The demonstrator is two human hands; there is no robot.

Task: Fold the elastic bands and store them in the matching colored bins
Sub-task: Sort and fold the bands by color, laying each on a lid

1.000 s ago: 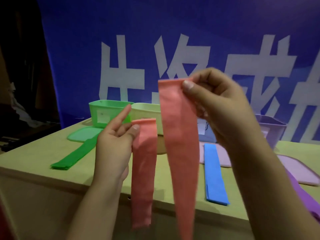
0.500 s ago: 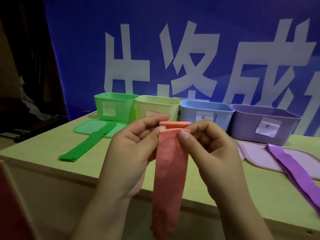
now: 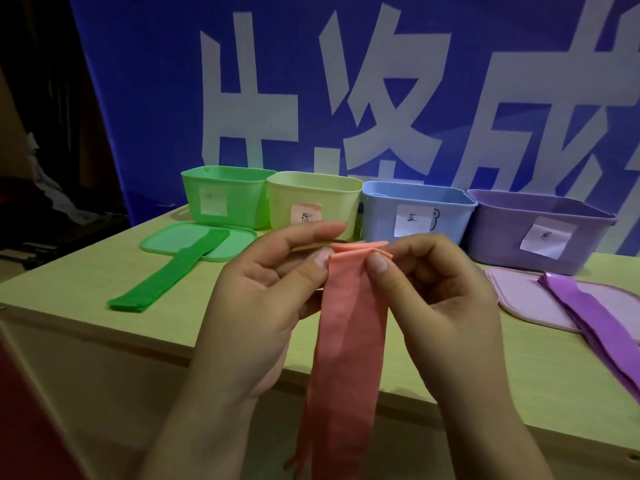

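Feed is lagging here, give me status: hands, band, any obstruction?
Left hand and right hand both pinch pink band at its top edge. Band hangs doubled, not yet binned. Nothing in the way.

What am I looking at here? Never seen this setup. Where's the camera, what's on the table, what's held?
No robot here: a person works bare-handed, filmed by a camera worn on the head, looking forward and down. The left hand and right hand pinch the top of a pink elastic band, doubled over and hanging down. On the table stand four open bins: green bin, pale yellow bin, blue bin, purple bin. A green band lies partly on a green lid; a purple band lies across a lilac lid.
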